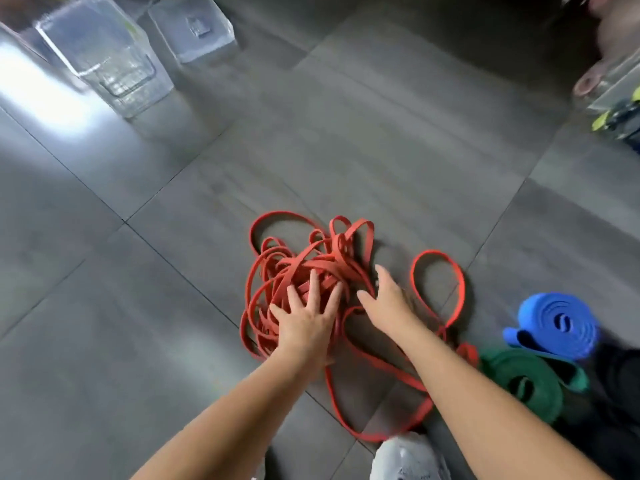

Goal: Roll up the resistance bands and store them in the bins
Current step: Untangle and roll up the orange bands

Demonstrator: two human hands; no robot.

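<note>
A tangled heap of thin red resistance bands (pixel 304 261) lies on the grey tiled floor in front of me. My left hand (pixel 306 320) rests flat on the heap with its fingers spread. My right hand (pixel 389 301) is open at the heap's right edge, fingers pointing forward, touching loose red loops. A rolled blue band (pixel 557 323) and a rolled green band (pixel 523 379) sit on the floor to the right. Two clear plastic bins stand at the far left: a near bin (pixel 104 57) and a farther bin (pixel 194 26).
A white shoe (pixel 405 459) shows at the bottom edge, touching a red loop. At the far right stands another clear container (pixel 613 88) with pink and yellow-green items, and dark objects lie beyond the rolled bands. Tiled floor stretches between the heap and the bins.
</note>
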